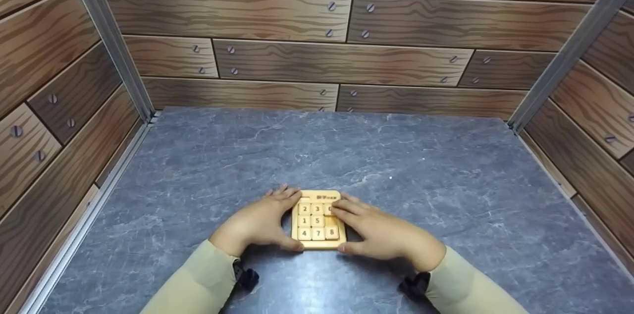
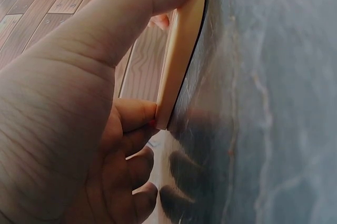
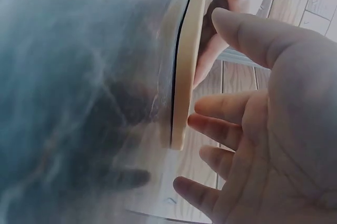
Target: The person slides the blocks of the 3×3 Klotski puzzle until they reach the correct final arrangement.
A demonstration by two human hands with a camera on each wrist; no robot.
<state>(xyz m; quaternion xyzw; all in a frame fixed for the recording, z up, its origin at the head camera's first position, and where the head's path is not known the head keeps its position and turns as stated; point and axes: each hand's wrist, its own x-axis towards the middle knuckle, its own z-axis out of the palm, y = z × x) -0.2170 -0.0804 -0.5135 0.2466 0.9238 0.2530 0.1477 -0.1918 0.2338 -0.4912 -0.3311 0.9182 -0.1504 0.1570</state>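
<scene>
A light wooden sliding number puzzle point(image 1: 318, 244) lies flat on the tabletop, its numbered tiles sitting in a raised frame. The middle row's right slot point(image 1: 330, 221) is bare; the top right tile is partly covered by fingers. My left hand point(image 1: 262, 222) grips the puzzle's left side, thumb at the near corner and index finger at the far one; the left wrist view shows the frame's edge point(image 2: 181, 50) between them. Over the right side reaches my right hand point(image 1: 384, 232), fingers extended across the top right tile and thumb by the near right corner.
The grey marbled tabletop point(image 1: 237, 150) spreads around the puzzle. Wood-patterned panels point(image 1: 277, 14) stand behind and on both sides, with metal posts point(image 1: 109, 31) at the corners. Dark wrist straps point(image 1: 246, 277) show below the sleeves.
</scene>
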